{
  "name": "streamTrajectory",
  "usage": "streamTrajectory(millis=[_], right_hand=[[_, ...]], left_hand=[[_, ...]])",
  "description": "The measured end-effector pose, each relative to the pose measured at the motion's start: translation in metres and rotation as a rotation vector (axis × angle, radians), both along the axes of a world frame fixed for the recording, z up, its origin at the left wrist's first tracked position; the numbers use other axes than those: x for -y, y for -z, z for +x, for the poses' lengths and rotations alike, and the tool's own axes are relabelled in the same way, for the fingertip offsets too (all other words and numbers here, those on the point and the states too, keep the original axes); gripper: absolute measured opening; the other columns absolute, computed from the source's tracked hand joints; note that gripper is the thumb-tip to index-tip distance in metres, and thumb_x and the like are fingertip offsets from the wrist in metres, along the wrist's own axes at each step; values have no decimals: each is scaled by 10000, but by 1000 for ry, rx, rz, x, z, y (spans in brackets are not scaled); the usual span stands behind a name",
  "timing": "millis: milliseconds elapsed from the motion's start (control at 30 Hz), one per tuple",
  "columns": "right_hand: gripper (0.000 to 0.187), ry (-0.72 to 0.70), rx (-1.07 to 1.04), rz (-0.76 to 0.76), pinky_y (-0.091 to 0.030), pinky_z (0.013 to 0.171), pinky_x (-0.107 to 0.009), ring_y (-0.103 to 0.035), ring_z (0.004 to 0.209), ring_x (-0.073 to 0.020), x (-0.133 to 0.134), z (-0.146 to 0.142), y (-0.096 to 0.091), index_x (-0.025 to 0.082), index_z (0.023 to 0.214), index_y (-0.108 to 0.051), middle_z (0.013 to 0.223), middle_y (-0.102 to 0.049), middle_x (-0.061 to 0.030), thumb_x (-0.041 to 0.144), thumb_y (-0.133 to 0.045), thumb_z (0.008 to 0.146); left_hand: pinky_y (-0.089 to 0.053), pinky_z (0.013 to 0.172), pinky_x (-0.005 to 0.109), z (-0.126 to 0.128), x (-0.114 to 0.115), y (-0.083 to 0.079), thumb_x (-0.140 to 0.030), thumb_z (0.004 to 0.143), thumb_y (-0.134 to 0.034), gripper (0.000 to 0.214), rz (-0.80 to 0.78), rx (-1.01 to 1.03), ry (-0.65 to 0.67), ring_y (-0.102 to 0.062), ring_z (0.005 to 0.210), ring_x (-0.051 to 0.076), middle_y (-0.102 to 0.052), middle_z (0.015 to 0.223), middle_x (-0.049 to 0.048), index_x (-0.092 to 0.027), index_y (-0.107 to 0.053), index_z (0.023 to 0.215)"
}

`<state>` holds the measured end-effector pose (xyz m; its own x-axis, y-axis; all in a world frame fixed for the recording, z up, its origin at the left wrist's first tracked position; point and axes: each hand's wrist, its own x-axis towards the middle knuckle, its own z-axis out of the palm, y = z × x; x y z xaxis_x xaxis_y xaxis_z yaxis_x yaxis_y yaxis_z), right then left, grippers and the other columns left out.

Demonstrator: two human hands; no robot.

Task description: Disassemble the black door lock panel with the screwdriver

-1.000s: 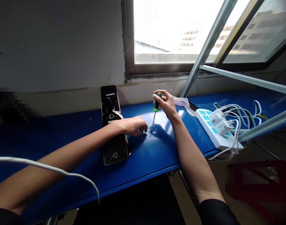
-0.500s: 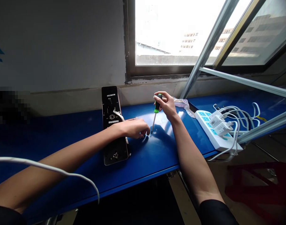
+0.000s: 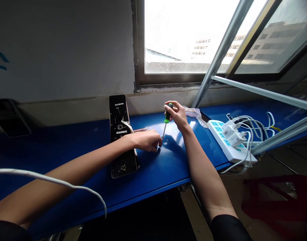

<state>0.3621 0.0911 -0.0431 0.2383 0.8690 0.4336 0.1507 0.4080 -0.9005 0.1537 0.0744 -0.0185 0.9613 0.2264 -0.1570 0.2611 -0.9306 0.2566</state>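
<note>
My right hand (image 3: 178, 115) grips the green and black handle of a screwdriver (image 3: 166, 119), held upright with its tip down near the blue table (image 3: 168, 164). My left hand (image 3: 146, 140) rests on the table just left of the tip, fingers pinched together at the tip on something too small to make out. A long black door-lock panel (image 3: 121, 137) lies flat on the table left of my left hand, under my wrist. A white wire (image 3: 126, 124) and a metal pin (image 3: 140, 129) lie at the panel's right edge.
A white power strip (image 3: 229, 144) with several chargers and white cables lies at the right. A clear plastic bag (image 3: 195, 112) sits behind my right hand. A slanted metal frame bar (image 3: 219, 50) rises from the table. A white cable (image 3: 55, 182) crosses my left forearm. A window is behind.
My left hand has slid a little to the right, up to the screwdriver tip. The right hand keeps the screwdriver upright, nearly in place. The camera tilted slightly.
</note>
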Motion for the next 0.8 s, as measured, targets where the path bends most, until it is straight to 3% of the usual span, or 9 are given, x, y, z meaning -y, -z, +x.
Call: streamTrajectory(millis=[300,500,667,800], right_hand=[[455,0,-5,2,-403,401,-201,-520,458,-89,-1,-1,0,223,1039,-673,628,-636,40,563,-795,763],[438,-12,11,7,-404,410,-200,-523,471,-89,0,-1,1,230,1040,-677,634,-633,41,561,-793,777],[439,-14,22,3,-411,416,-205,-525,477,-92,0,-1,1,235,1039,-672,636,-628,44,568,-793,779],[436,-10,30,3,-413,415,-210,-507,456,-87,-1,0,2,239,1038,-672,639,-638,43,569,-793,780]], left_hand=[[-406,627,227,-2,-6,5,-46,816,-697,162,18,42,5,-643,697,133,-741,784,-6,-196,-750,847],[-428,655,255,-10,-14,13,-126,849,-734,106,79,65,-57,-678,768,175,-759,855,38,-188,-772,926],[-461,692,263,-13,-7,10,-235,837,-795,142,81,38,-97,-693,773,183,-775,870,29,-214,-790,977],[-454,629,264,-8,-1,8,-283,850,-774,179,91,4,-164,-686,736,193,-776,873,40,-220,-798,1016]])
